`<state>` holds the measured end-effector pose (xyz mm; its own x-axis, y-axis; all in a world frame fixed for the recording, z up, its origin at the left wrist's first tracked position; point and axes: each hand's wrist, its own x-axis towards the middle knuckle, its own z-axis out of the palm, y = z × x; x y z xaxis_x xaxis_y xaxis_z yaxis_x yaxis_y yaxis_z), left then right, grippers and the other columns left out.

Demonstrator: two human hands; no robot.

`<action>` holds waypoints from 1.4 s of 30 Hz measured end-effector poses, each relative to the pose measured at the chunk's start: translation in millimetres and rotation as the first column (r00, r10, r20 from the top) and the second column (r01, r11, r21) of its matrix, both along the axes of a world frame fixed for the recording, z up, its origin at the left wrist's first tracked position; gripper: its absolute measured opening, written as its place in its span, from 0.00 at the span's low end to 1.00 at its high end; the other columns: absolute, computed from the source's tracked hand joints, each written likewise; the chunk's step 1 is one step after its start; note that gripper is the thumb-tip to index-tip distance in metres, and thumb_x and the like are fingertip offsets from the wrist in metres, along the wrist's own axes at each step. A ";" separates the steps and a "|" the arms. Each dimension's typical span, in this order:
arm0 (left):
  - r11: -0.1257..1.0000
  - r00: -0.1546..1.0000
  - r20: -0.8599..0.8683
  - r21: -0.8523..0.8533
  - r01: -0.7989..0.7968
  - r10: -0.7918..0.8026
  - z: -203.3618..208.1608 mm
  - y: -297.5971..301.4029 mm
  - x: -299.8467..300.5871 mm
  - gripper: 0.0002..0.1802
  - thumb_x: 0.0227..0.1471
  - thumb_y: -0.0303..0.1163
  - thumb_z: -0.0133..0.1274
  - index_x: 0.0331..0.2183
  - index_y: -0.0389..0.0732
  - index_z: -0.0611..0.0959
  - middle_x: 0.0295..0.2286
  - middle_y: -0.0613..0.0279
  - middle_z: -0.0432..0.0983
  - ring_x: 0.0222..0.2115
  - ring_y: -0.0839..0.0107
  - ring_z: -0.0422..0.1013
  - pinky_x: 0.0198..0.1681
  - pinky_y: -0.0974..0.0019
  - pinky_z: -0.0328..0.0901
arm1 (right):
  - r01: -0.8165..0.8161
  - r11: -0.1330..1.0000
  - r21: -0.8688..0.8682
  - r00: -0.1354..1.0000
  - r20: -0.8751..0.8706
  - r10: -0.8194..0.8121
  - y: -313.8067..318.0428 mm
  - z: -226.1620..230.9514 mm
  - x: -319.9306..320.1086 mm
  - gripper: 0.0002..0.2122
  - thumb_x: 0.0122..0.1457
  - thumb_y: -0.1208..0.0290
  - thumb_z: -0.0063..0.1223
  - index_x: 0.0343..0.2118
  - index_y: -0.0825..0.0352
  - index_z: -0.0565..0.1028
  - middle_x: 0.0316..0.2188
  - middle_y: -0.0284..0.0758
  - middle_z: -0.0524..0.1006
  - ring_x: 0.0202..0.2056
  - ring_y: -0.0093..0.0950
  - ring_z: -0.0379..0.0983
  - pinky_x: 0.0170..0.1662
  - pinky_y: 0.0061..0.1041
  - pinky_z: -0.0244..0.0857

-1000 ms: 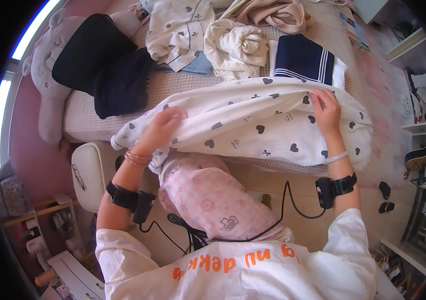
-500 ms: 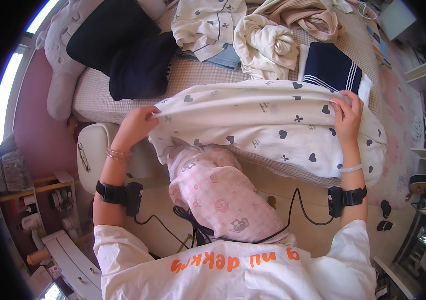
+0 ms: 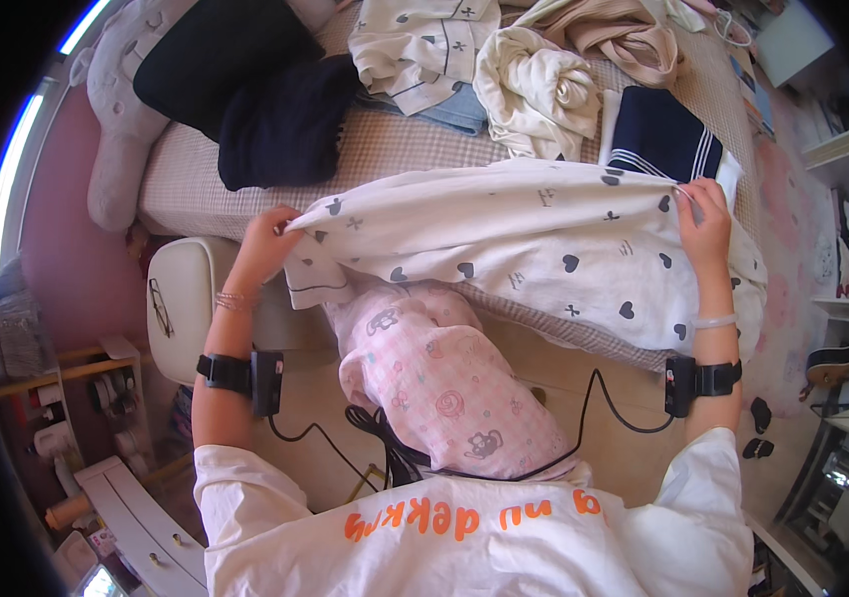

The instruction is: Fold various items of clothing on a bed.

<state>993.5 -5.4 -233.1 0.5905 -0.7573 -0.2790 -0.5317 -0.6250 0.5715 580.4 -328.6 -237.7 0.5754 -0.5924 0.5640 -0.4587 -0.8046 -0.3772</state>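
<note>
White pajama pants [image 3: 504, 234] with dark hearts and small motifs stretch between my two hands along the near edge of the bed. My left hand [image 3: 269, 242] pinches the left end, where a hemmed cuff hangs down. On the right, my right hand [image 3: 706, 214] grips the upper edge between thumb and fingers. The cloth beyond it drapes down over the bed's right corner. Just past my right hand lies a navy sailor collar [image 3: 658, 134] with white stripes on a white garment. My legs, in pink patterned cloth [image 3: 454, 388], are below the pants.
On the checked bed [image 3: 181, 184] lie black and navy clothes [image 3: 290, 124], a matching heart-print top [image 3: 415, 50], a rolled cream garment [image 3: 539, 90] and a beige one [image 3: 624, 40]. A cream seat [image 3: 174, 303] holding eyeglasses stands left. Cables [image 3: 380, 428] run from my armbands across my lap.
My left hand has moved left and slightly down, pulling the pants' end outward and bringing the cuff into view. My right hand keeps its hold and has shifted slightly right.
</note>
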 end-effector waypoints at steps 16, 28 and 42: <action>0.899 0.740 0.568 0.000 0.439 -0.361 101.8 -47.5 62.5 0.15 0.35 0.25 0.47 0.31 0.34 0.76 0.33 0.53 0.68 0.35 0.58 0.67 0.40 0.66 0.62 | 0.089 0.996 0.005 0.995 0.048 -0.089 -28.6 -4.7 11.9 0.06 0.50 0.74 0.49 0.27 0.71 0.73 0.27 0.37 0.71 0.30 0.32 0.67 0.35 0.24 0.61; 0.785 0.737 0.545 -0.211 0.582 -0.400 133.0 31.6 -66.5 0.16 0.22 0.21 0.49 0.24 0.39 0.75 0.23 0.63 0.73 0.36 0.63 0.68 0.55 0.48 0.44 | -0.274 0.955 -0.116 0.959 -0.106 0.262 71.8 49.6 43.0 0.20 0.37 0.70 0.60 0.37 0.64 0.70 0.42 0.36 0.67 0.47 0.36 0.60 0.52 0.36 0.50; 0.864 0.855 -0.291 -0.408 0.295 -0.430 120.4 27.9 -85.7 0.18 0.34 0.29 0.60 0.32 0.38 0.74 0.30 0.64 0.70 0.29 0.75 0.67 0.31 0.72 0.63 | -0.792 0.459 0.403 0.576 0.242 0.781 199.1 93.6 131.6 0.16 0.34 0.79 0.57 0.32 0.66 0.73 0.22 0.35 0.72 0.24 0.33 0.69 0.27 0.27 0.63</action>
